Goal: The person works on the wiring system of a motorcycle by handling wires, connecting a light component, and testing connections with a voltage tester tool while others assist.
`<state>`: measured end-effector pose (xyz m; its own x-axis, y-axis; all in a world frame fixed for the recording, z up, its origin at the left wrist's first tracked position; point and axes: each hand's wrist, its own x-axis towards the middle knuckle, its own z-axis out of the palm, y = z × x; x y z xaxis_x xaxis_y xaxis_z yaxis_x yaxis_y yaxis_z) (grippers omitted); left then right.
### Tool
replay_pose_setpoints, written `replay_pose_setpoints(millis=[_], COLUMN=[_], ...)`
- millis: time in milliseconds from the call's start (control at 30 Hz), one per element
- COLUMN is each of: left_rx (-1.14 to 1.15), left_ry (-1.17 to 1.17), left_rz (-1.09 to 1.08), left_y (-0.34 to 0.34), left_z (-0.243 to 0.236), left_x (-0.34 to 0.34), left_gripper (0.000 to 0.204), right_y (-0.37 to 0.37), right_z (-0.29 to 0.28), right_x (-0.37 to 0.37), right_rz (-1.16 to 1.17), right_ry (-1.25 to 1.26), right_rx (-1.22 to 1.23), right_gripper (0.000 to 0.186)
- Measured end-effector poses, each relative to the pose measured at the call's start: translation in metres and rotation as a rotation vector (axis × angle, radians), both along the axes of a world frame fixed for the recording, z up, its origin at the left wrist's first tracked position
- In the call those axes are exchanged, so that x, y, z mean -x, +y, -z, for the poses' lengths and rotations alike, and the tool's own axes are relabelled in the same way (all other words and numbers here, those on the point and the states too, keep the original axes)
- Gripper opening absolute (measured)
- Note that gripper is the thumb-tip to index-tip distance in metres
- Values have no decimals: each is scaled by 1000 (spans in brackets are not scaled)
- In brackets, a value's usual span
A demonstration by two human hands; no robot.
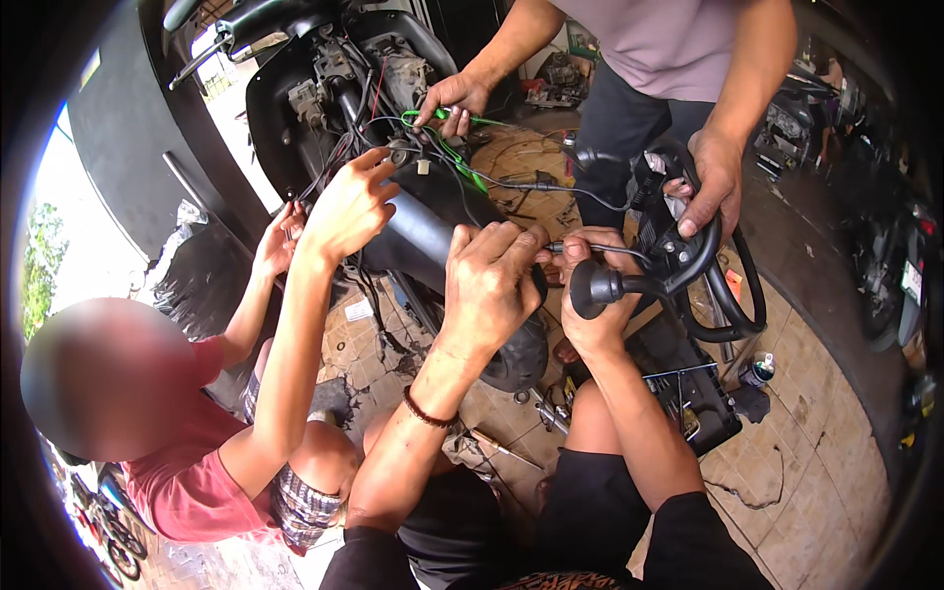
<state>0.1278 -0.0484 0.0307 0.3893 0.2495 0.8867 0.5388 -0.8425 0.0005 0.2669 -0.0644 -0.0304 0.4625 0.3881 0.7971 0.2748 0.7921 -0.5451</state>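
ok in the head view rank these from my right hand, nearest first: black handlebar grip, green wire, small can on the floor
1. Black handlebar grip: right against the right hand, at its outer side.
2. Small can on the floor: off to the right and lower, on the tiles.
3. Green wire: up and to the left, by another person's hand at the scooter's wiring.

Both hands (492,280) (590,295) on a grey cable (605,250) beside the black handlebar (678,265)

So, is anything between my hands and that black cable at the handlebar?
Nothing visible: the left hand and right hand already meet at the black cable, beside the handlebar.
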Motion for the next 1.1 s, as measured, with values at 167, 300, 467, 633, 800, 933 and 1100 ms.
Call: replay_pose_setpoints(millis=[167,300,467,633,800,933,1100], left_rx=[78,134,61,30,39,47,-21], left_ry=[-52,-33,-112,-99,-123,-76,-109], left_rz=[62,50,42,68,121,69,59], left_y=[5,11,16,23,32,33,34], left_z=[6,10,23,29,32,31,33], left_x=[-2,-3,-6,-1,-3,5,8], left_gripper=[33,31,28,28,28,27,26], right_y=[2,5,10,0,6,3,-3], right_z=[-2,-2,-4,-4,-7,-6,-13], right_x=[3,-2,-7,1,-7,-8,0], right_rz=[-59,-48,-106,50,8,-138,-21], right_ry=[154,71,14,-179,-328,-324,-277], right_rx=[28,73,157,323,114,206,156], right_gripper=[13,18,38,46,37,30,16])
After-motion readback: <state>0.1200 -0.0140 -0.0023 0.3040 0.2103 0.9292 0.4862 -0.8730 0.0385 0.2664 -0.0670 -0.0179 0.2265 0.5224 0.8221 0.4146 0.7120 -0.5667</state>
